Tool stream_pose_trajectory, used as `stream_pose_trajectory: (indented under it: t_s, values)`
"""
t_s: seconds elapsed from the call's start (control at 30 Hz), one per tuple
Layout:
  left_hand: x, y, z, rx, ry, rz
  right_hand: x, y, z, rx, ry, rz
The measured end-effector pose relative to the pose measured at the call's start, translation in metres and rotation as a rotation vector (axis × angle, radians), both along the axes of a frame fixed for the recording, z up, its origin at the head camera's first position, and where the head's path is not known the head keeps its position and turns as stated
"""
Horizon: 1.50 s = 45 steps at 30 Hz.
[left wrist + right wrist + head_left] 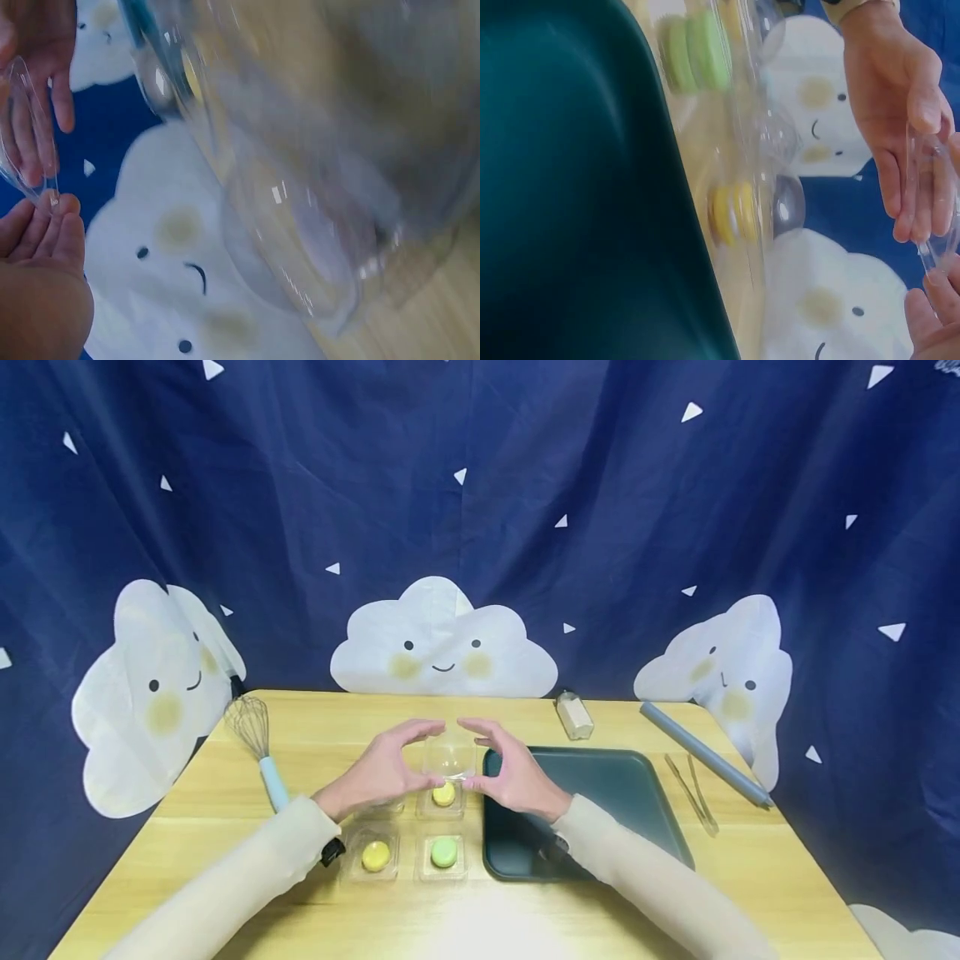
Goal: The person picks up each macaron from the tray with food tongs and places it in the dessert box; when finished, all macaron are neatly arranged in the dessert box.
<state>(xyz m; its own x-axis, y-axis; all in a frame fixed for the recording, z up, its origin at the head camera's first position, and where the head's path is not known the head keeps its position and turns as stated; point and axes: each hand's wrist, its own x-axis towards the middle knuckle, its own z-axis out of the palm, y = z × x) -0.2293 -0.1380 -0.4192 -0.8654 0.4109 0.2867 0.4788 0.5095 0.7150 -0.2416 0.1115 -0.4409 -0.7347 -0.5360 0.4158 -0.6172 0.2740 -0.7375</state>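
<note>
Both my hands hold a clear domed plastic lid point(450, 753) between them, above the middle of the table. My left hand point(390, 766) pinches its left side with thumb and fingers, and my right hand point(517, 770) does so on the right. In the right wrist view the thin lid point(934, 187) spans the two hands. Just below it, a yellow macaron point(444, 793) sits in a clear plastic base. Nearer me are another yellow macaron point(376, 857) and a green macaron point(444, 852), each in a clear base. My left forearm and hand partly hide a further clear container point(392, 807).
A dark green tray point(600, 768) lies under my right forearm. To its right are tongs point(693, 797) and a long grey-blue rod point(705, 752). A whisk point(258, 739) lies at the left; a small pale box-shaped item point(574, 717) is at the back.
</note>
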Motion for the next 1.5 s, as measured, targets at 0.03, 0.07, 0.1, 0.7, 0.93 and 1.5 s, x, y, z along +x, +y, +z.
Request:
stream_pose_trajectory:
  t_s: [0.03, 0.07, 0.1, 0.7, 0.93, 1.5]
  values:
    - [0.004, 0.002, 0.0, -0.001, 0.005, 0.001, 0.003, 0.002, 0.0, 0.015, 0.012, 0.002]
    - [0.008, 0.004, 0.0, -0.005, 0.019, 0.003, 0.007, 0.003, 0.0, 0.026, 0.027, 0.005]
    - [0.011, 0.005, 0.0, -0.006, 0.03, 0.003, 0.011, 0.004, 0.0, 0.039, 0.035, 0.003]
    - [0.073, -0.002, -0.03, -0.192, -0.039, -0.008, 0.062, 0.006, -0.022, 0.205, -0.105, 0.048]
    - [0.083, -0.001, -0.037, -0.341, 0.01, -0.055, 0.073, 0.004, -0.031, 0.353, -0.019, 0.078]
    - [0.084, 0.002, -0.043, -0.415, 0.014, -0.08, 0.076, -0.003, -0.04, 0.441, 0.016, 0.041]
